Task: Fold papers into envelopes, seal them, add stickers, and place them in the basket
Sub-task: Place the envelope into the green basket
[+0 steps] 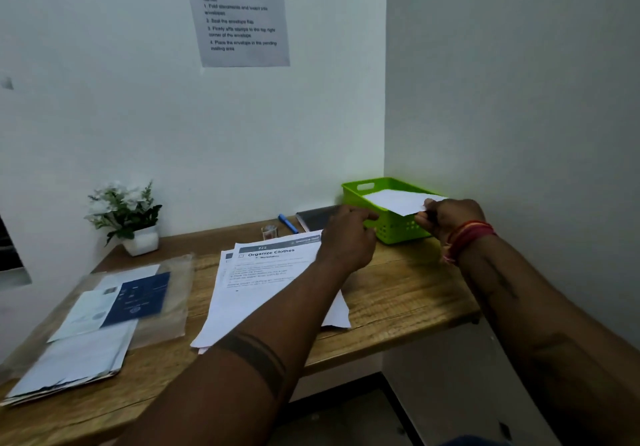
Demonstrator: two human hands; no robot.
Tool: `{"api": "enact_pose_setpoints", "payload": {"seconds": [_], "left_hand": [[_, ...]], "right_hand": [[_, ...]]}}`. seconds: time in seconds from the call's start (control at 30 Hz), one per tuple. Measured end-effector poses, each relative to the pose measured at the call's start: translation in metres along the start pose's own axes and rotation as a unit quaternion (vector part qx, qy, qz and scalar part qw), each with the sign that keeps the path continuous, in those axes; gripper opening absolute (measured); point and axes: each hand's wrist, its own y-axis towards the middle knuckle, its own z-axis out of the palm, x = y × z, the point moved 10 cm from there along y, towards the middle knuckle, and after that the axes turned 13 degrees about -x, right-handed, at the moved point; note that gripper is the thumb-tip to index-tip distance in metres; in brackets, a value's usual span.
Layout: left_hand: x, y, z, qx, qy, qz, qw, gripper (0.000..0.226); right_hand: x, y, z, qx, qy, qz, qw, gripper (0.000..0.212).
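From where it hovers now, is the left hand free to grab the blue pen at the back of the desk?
Probably yes. The left hand holds nothing and hovers just right of the blue pen, with only a small glass beside the pen. The right hand is busy holding the envelope over the green basket.

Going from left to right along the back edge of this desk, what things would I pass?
Potted plant → small glass → blue pen → dark notebook → green basket, where the right hand holds a white envelope over it.
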Motion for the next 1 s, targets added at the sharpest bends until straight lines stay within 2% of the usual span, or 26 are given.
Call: {"api": "enact_pose_setpoints", "payload": {"seconds": [0.07, 0.17, 0.27, 0.37, 0.47, 0.57, 0.63, 0.73, 0.77, 0.87, 1.0], "left_hand": [[0.013, -0.003, -0.003, 0.005, 0.006, -0.004, 1.0, 0.034], [0.029, -0.007, -0.014, 0.007, 0.011, -0.003, 1.0, 0.025], [0.048, -0.012, -0.031, 0.001, 0.023, -0.023, 0.999, 0.024], [0.081, -0.021, -0.045, -0.011, 0.093, -0.081, 0.992, 0.026], [0.106, -0.037, -0.066, -0.029, 0.191, -0.134, 0.972, 0.035], [0.128, -0.06, -0.063, 0.071, 0.273, -0.166, 0.945, 0.065], [0.127, -0.069, -0.062, 0.124, 0.294, -0.124, 0.94, 0.076], [0.12, -0.079, -0.064, 0.163, 0.268, -0.069, 0.947, 0.074], [0.116, -0.082, -0.066, 0.177, 0.252, -0.054, 0.95, 0.072], [0.102, -0.095, -0.07, 0.236, 0.199, -0.007, 0.951, 0.059], [0.095, -0.103, -0.078, 0.297, 0.16, 0.007, 0.941, 0.047]], "right_hand": [[-0.01, 0.01, 0.008, -0.001, 0.014, 0.005, 1.0, 0.031], [-0.022, 0.018, 0.013, -0.017, 0.042, 0.002, 0.999, 0.019], [-0.034, 0.009, 0.015, -0.033, 0.042, -0.002, 0.999, 0.033], [-0.054, -0.023, 0.029, 0.018, -0.008, -0.014, 1.0, 0.035], [-0.067, -0.064, 0.053, 0.107, -0.1, -0.086, 0.986, 0.035], [-0.072, -0.103, 0.082, 0.196, -0.185, -0.156, 0.95, 0.033], [-0.071, -0.125, 0.1, 0.23, -0.254, -0.238, 0.909, 0.03], [-0.066, -0.142, 0.113, 0.198, -0.379, -0.413, 0.804, 0.021], [-0.064, -0.143, 0.114, 0.181, -0.394, -0.447, 0.783, 0.018], [-0.061, -0.13, 0.107, 0.113, -0.442, -0.475, 0.753, 0.032], [-0.077, -0.109, 0.096, 0.097, -0.538, -0.395, 0.739, 0.047]]}}
